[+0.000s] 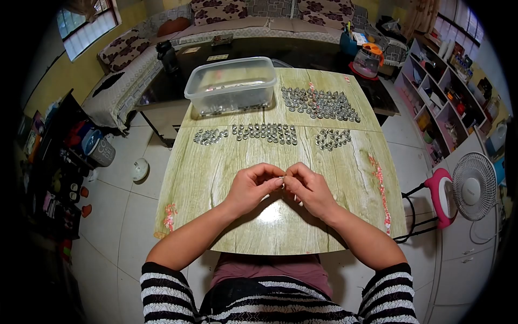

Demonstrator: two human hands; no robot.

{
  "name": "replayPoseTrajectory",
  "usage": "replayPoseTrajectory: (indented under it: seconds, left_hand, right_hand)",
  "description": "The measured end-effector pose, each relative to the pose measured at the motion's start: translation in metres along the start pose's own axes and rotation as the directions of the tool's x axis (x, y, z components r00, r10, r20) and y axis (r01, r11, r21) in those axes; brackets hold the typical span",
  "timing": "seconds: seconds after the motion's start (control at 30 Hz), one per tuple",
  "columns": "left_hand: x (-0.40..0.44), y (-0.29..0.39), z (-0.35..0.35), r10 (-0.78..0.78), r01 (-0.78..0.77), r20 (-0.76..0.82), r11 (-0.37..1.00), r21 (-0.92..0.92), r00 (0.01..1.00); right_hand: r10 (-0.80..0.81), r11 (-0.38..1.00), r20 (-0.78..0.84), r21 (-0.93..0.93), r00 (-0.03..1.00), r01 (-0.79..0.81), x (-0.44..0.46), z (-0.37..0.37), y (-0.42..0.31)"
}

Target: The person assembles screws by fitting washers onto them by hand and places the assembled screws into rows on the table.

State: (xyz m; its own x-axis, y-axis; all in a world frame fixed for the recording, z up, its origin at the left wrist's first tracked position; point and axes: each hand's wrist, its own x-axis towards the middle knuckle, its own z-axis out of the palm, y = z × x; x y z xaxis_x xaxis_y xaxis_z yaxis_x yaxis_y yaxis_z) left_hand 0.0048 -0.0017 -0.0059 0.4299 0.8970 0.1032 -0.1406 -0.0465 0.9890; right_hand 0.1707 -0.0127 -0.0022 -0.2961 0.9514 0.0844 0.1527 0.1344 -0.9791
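Note:
Over the middle of the wood-patterned table (199, 178), my left hand (251, 189) and my right hand (310, 189) meet at the fingertips. Both are pinched around a small shiny piece (282, 178), mostly covered by the fingers. Beyond my hands lie groups of small metal parts: a loose flat cluster (210, 136) at the left, rows of parts (264, 133) in the centre and a smaller group (333, 139) to the right. A larger block of rows (321, 104) stands farther back. Left of it, a clear plastic box (232, 100) holds some small parts.
Behind the table is a dark table (253, 49) with an orange-lidded jug (368, 59) and a black bottle (167, 56). A white fan (474, 186) and a pink chair (441, 198) are at the right. A bin (101, 151) stands on the left floor.

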Motion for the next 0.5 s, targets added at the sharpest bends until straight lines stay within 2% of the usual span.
replayPoseTrajectory:
  seconds: [0.03,0.07,0.13,0.27,0.33,0.37,0.43,0.5]
  left_hand:
    - [0.0004,-0.0004,-0.0004,0.016,-0.015,-0.010,1.000,0.009,1.000]
    - [0.0002,-0.0008,0.0001,0.016,-0.016,-0.010,1.000,0.008,1.000]
    - [-0.0007,-0.0017,0.0010,-0.009,0.010,0.016,0.999,-0.043,1.000]
    - [0.0004,-0.0022,-0.0011,0.011,-0.011,0.010,1.000,0.004,1.000]
    - [-0.0004,-0.0026,-0.0004,-0.004,0.004,0.016,1.000,-0.008,1.000]
    - [-0.0004,-0.0015,0.0001,-0.002,0.002,0.014,1.000,-0.006,1.000]
    - [-0.0007,0.0019,0.0011,0.003,-0.003,-0.004,1.000,-0.027,1.000]
    - [0.0004,-0.0018,-0.0012,0.004,-0.004,0.009,1.000,-0.012,1.000]
  right_hand:
    - [-0.106,0.989,-0.037,-0.105,0.994,0.101,0.0000,0.0005,-0.0007]
    - [-0.106,0.989,-0.037,-0.106,0.994,0.102,-0.0005,-0.0004,-0.0018]
    - [0.087,0.996,0.056,0.000,0.995,-0.088,-0.0014,-0.0027,-0.0040]
    - [-0.027,0.999,-0.034,-0.032,0.999,0.026,-0.0012,-0.0001,-0.0033]
    - [0.102,0.995,0.035,0.011,0.994,-0.102,-0.0021,-0.0024,-0.0046]
    - [0.099,0.995,0.037,0.011,0.994,-0.100,-0.0020,-0.0008,-0.0056]
    - [-0.047,0.998,-0.101,-0.035,0.994,0.044,-0.0021,0.0038,-0.0074]
    - [-0.047,0.997,-0.052,-0.060,0.997,0.044,-0.0012,0.0020,-0.0023]
